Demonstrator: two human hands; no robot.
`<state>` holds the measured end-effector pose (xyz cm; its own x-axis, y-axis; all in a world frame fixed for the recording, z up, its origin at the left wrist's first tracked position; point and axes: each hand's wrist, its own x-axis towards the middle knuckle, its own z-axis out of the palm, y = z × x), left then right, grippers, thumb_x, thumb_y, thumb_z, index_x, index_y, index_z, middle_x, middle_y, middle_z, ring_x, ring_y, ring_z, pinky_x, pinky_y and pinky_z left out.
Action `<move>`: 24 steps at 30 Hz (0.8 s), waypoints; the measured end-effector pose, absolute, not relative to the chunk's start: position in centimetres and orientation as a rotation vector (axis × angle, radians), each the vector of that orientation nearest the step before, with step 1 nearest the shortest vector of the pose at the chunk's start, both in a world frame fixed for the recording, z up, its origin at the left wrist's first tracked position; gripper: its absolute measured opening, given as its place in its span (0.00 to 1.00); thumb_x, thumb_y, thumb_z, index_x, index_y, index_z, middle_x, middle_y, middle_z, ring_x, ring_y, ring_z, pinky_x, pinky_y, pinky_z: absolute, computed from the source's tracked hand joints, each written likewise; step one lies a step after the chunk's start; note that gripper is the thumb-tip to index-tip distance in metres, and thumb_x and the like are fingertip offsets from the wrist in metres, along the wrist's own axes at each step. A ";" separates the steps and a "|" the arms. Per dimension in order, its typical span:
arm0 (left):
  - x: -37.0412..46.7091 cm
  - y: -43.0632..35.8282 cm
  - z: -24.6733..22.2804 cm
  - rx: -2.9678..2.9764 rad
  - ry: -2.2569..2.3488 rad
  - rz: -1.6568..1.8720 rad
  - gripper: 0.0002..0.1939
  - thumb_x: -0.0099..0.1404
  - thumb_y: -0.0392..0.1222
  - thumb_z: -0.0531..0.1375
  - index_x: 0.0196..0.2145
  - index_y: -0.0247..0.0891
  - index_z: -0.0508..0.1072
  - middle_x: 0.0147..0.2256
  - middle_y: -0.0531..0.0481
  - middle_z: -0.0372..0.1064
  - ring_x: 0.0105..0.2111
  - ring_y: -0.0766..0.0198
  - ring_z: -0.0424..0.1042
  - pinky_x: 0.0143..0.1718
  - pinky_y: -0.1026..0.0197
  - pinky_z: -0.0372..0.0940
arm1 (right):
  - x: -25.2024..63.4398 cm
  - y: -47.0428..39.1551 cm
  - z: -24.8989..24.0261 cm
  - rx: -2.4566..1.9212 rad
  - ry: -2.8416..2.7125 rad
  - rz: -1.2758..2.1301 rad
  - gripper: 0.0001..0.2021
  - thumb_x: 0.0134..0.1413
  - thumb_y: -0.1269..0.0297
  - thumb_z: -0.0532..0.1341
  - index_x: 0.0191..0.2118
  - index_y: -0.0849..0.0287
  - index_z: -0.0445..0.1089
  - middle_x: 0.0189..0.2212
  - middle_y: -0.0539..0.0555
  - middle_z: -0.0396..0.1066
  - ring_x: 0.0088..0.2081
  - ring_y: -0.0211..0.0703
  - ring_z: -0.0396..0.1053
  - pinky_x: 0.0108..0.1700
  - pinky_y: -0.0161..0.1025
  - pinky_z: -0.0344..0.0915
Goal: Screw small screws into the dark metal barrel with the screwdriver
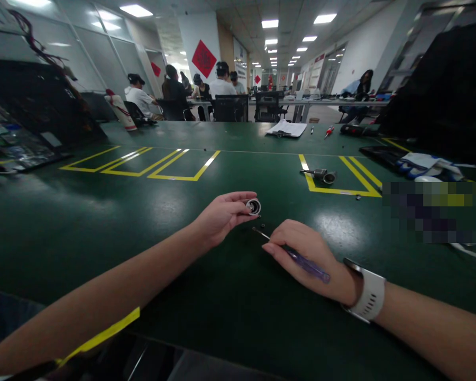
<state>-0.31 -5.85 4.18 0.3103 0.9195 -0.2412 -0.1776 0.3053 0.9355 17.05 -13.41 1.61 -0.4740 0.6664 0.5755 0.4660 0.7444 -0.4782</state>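
Note:
Between the fingertips and thumb of my left hand (pixel 226 216) is a small round metal connector shell (pixel 254 206), its open end facing right and toward me. My right hand (pixel 303 256) is closed around a screwdriver with a translucent purple handle (pixel 307 264). The screwdriver's thin shaft points left, with its tip just below the metal shell and apart from it. Two tiny dark parts, one of them a small ring (pixel 262 226), lie on the green table (pixel 206 312) between the two hands. A watch with a pale strap (pixel 369 293) is on my right wrist.
A metal connector assembly (pixel 321 175) lies inside a yellow-taped area at right, with a small nut (pixel 358 197) nearby. Farther back are a clipboard with papers (pixel 286 128) and a red screwdriver (pixel 329 131). White-and-blue gloves (pixel 430 165) lie at far right. Several people sit in the background.

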 end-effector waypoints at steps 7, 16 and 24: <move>-0.5 -7.0 3.9 1.070 0.973 0.872 0.15 0.50 0.24 0.58 0.36 0.31 0.74 0.36 0.44 0.73 0.37 0.61 0.72 0.43 0.59 0.67 | 17.0 -13.4 1.7 -0.821 -2.122 0.181 0.03 0.55 0.69 0.58 0.35 0.59 0.67 0.32 0.55 0.71 0.34 0.41 0.68 0.37 0.40 0.66; -0.4 -8.0 3.6 1.288 0.990 0.881 0.17 0.46 0.27 0.62 0.36 0.34 0.75 0.35 0.48 0.74 0.36 0.63 0.71 0.43 0.59 0.63 | 16.7 -13.3 1.6 -0.886 -2.126 0.141 0.05 0.54 0.72 0.56 0.36 0.60 0.68 0.32 0.56 0.71 0.34 0.42 0.68 0.37 0.41 0.66; -0.2 -8.4 3.9 1.319 1.041 0.850 0.17 0.47 0.26 0.61 0.38 0.33 0.74 0.34 0.48 0.74 0.34 0.64 0.72 0.41 0.59 0.65 | 16.7 -13.2 1.5 -0.874 -2.140 0.168 0.05 0.54 0.72 0.56 0.36 0.60 0.68 0.32 0.55 0.71 0.34 0.41 0.68 0.38 0.40 0.66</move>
